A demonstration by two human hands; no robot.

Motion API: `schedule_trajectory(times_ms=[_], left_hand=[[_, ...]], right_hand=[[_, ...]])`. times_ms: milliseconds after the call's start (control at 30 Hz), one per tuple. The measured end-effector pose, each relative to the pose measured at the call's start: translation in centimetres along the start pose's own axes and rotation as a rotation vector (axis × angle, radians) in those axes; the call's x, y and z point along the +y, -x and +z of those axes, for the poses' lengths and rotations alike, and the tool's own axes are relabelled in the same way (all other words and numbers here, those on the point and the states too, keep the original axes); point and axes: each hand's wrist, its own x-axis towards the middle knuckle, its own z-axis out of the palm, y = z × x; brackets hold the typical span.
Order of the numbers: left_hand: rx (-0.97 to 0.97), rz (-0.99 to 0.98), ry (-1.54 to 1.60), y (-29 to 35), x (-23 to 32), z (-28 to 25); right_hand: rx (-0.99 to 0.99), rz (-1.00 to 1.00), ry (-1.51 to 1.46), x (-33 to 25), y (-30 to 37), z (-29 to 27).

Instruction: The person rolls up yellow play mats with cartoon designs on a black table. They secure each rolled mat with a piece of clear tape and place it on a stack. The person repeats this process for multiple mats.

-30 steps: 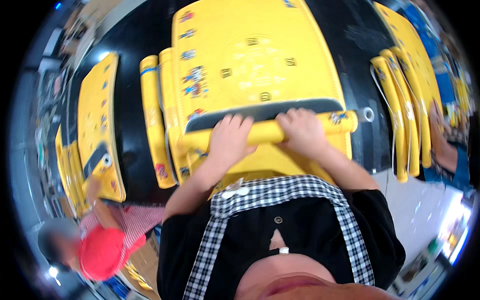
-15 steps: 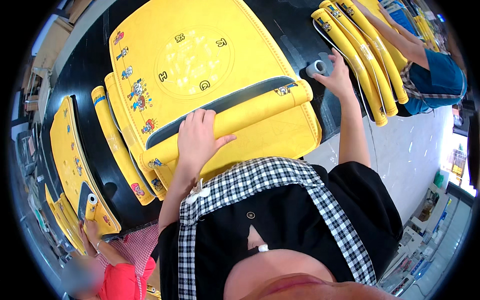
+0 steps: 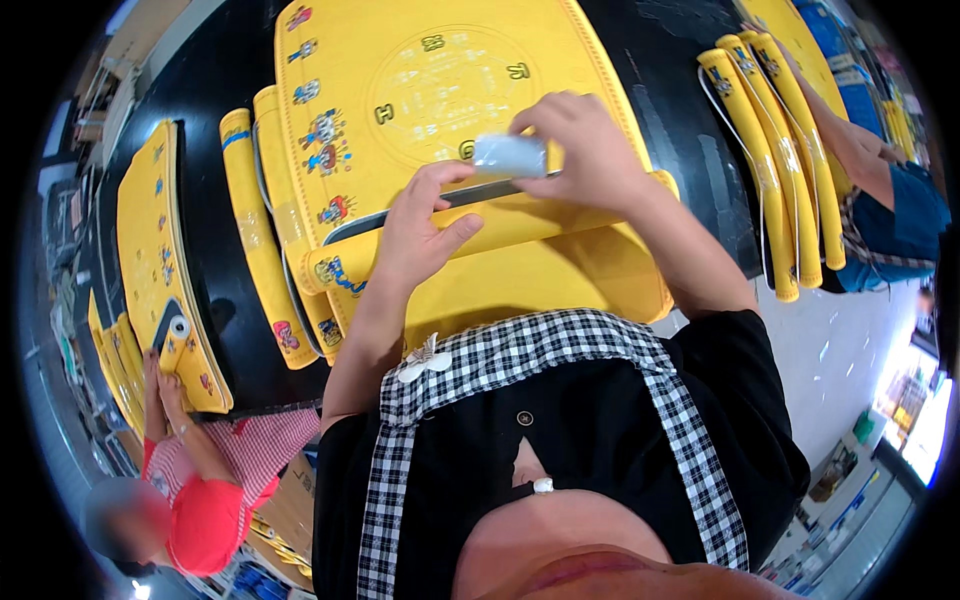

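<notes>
My right hand grips a small whitish roll of tape, blurred by motion, above the partly rolled yellow mat. My left hand has its thumb spread from its fingers; its wrist side lies over the left part of the rolled section, and its fingertips reach to the left end of the tape roll. Whether they touch the tape, I cannot tell. Under the rolled section lies a flat yellow mat, and beyond it spreads a printed one with cartoon figures and a circle design.
Rolled yellow mats lie to the left on the black table; several more rolled mats sit at the right. A co-worker in red handles a mat at the lower left. Another in blue works at the right.
My right hand has taken the tape roll from the table and brought it left over the mat. My left hand has moved from the rolled mat up toward the tape.
</notes>
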Motion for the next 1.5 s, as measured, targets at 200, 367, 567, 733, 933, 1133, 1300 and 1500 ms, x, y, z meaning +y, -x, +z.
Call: schedule_trajectory(times_ms=[200, 367, 567, 733, 933, 1133, 1300, 1500], left_hand=[[0.124, -0.083, 0.602, -0.2, -2.0, 0.3], [0.128, -0.162, 0.506, -0.3, -1.7, 0.0], [0.093, -0.173, 0.277, -0.6, -1.2, 0.4], [0.117, -0.284, 0.025, -1.1, 0.1, 0.4], [0.186, -0.351, -0.01, -1.2, -0.2, 0.4], [0.217, -0.327, -0.076, -1.3, -0.1, 0.7], [0.399, -0.187, 0.004, -1.4, -1.2, 1.0], [0.256, 0.093, -0.246, -1.8, -0.3, 0.2]], right_hand=[[0.06, -0.048, -0.15, -1.7, -2.2, 4.9], [-0.032, -0.079, -0.292, -1.8, -3.4, 4.1], [-0.044, -0.186, -0.289, 0.1, -4.1, 3.2], [0.022, -0.423, 0.061, -0.9, -5.1, 3.0], [0.09, -0.359, -0.041, 0.7, -5.4, 3.5], [-0.001, -0.448, 0.135, -0.2, -5.5, 3.4], [-0.052, 0.242, -0.543, 0.5, -4.3, 5.0], [-0.389, 0.764, -1.443, 1.7, -4.9, 6.2]])
